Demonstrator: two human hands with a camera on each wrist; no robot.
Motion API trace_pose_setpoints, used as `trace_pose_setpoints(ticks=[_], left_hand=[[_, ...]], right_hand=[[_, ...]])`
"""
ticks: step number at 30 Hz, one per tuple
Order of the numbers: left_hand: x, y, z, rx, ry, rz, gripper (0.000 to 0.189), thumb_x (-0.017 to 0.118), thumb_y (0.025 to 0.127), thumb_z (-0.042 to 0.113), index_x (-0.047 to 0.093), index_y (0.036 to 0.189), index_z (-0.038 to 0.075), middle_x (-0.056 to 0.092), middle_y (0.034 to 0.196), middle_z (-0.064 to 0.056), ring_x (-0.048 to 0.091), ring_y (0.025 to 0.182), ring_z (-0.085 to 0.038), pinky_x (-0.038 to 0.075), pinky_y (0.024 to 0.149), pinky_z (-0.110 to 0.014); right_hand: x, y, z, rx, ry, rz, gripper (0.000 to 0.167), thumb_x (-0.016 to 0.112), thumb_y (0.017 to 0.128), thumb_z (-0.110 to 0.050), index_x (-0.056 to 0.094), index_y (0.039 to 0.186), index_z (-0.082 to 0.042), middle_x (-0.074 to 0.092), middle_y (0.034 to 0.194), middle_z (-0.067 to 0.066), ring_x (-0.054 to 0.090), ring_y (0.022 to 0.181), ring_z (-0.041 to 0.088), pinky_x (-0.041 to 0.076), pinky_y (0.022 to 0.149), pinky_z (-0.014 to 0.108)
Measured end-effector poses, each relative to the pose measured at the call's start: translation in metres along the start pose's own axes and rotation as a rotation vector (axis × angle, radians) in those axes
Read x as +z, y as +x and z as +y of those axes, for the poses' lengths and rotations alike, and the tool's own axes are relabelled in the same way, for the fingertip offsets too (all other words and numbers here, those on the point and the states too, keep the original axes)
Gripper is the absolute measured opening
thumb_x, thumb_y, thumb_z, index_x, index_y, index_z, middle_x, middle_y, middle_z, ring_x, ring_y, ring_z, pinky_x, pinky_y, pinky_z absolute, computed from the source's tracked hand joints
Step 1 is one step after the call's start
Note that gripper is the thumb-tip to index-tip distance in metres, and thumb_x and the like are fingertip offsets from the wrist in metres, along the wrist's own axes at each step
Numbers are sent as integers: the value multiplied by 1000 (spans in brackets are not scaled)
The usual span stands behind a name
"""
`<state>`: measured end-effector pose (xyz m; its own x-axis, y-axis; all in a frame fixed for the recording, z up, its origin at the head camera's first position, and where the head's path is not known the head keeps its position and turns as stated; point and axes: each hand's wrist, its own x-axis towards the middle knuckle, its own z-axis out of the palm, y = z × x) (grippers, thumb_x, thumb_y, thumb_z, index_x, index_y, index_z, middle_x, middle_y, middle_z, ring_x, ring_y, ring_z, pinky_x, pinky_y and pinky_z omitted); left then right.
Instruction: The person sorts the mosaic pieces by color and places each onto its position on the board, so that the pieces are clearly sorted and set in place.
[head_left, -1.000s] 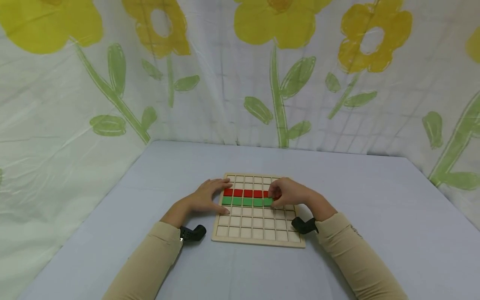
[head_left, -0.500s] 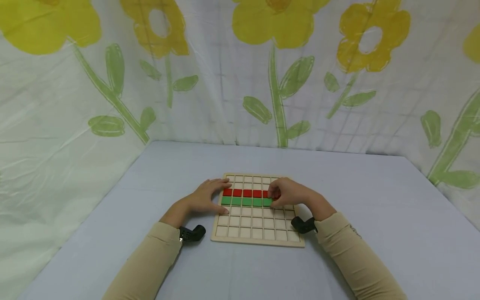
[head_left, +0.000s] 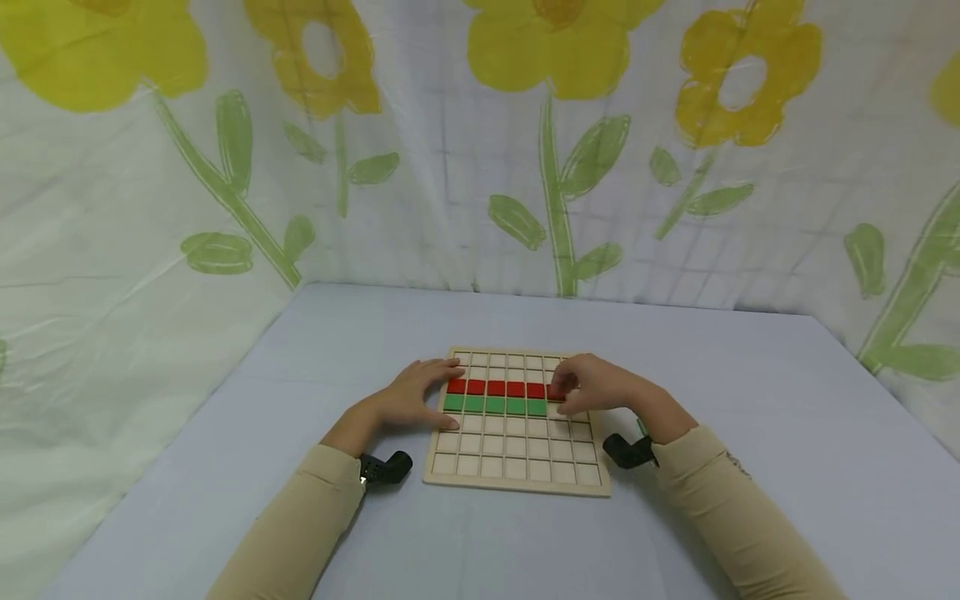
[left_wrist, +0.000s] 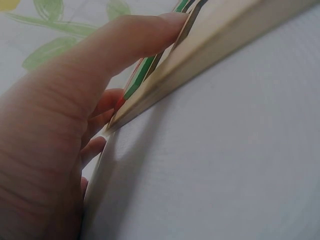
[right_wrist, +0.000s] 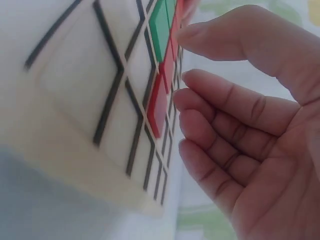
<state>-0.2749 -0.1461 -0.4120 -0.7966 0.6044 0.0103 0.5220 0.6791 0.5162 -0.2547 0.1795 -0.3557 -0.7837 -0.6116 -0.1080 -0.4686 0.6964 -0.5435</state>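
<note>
A wooden grid board (head_left: 517, 484) lies on the table with a row of red tiles (head_left: 496, 388) and, just nearer, a row of green tiles (head_left: 495, 405) in its cells. At the board's left side rests my left hand (head_left: 405, 395), fingers spread and thumb over the frame. My right hand (head_left: 600, 385) hovers by the right end of the rows; in the right wrist view its thumb and bent fingers stand apart with nothing between them. Its fingers partly cover the last red tile (right_wrist: 158, 107) in the head view.
A pale cloth covers the table (head_left: 420, 533). Behind it hangs a white curtain (head_left: 450, 208) with painted yellow flowers. Each wrist wears a black camera mount (head_left: 386, 467). A small green edge (head_left: 642, 427) shows beside the right wrist, mostly hidden.
My right hand has let go of the last green tile and shifted right; that tile now shows whole in its cell. The left hand has stayed in place.
</note>
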Motion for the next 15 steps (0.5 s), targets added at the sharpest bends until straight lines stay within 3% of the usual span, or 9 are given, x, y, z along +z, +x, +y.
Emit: trace_pose_setpoints(ticks=[8,15], left_hand=[[0,0,1,11,9,11,85,73,72,47,38,143,18,27,154,-1,18,143,-27,5,119,-47],[0,0,1,2,0,9,84,74,72,46,37,143,18,26,154,-2,17,144,-27,4,119,-48]], right_hand=[[-9,-18,11,13,-21,26,22,72,78,-15,64,96,-5,64,94,5,59,91,18,52,83,39],[-15,-39,26,65,-23,34,22,70,78,-12,64,97,-4,64,96,5,59,93,21,52,86,42]])
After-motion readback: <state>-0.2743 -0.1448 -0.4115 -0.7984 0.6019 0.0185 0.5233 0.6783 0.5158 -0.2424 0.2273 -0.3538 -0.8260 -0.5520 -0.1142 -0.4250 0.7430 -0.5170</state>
